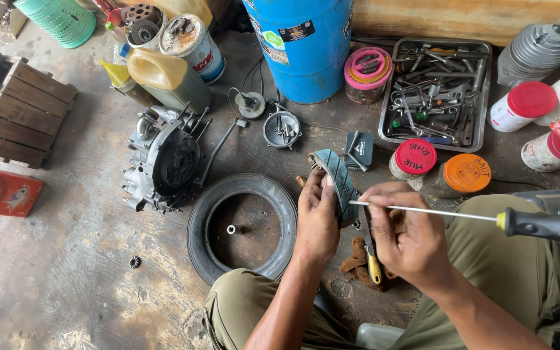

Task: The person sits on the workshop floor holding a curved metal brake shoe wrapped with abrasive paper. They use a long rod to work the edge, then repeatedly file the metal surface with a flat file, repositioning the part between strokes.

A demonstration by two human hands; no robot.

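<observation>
Hands meet above the floor beside the black rubber tyre (241, 227): your left hand (317, 217) clamps the curved grey ribbed pedal pad (336, 176), your right hand (409, 234) grips a long yellow-and-black-handled screwdriver (487, 217) against it.

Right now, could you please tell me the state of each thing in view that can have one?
Left hand: gripping the curved grey brake shoe, held upright.
Right hand: closed on a yellow-handled tool, beside the shoe.
Long black-and-yellow screwdriver: lying across the knee.
Black rubber tyre: flat on the floor.
Metal tool tray: full of tools.
Red-lidded jar: shut.
Orange-lidded jar: shut.
</observation>
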